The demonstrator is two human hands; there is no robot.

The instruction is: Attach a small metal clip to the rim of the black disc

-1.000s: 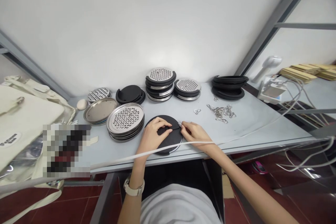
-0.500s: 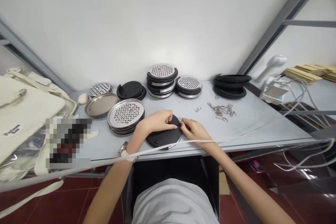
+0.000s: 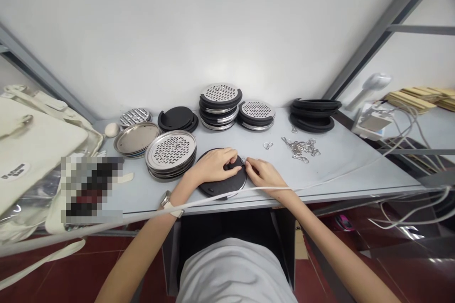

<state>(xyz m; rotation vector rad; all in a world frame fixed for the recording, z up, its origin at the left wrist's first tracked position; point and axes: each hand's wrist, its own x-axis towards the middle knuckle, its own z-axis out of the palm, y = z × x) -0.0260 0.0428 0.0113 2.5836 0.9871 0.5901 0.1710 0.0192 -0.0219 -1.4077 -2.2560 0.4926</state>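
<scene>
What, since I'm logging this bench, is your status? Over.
Left hand on black disc, thumb and fingers apart. Right hand pinching metal clip at disc's edge. White cable crosses view in front of right wrist.

We take this for a small workshop: the grey bench bears stacks of matching perforated discs and loose metal clips, and we see metal posts and piled boards beside it.

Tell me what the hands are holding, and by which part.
The right hand pinches a wire clip by its right end, at the rim of the black disc; the left hand lies on the disc, its grip unclear.
</scene>
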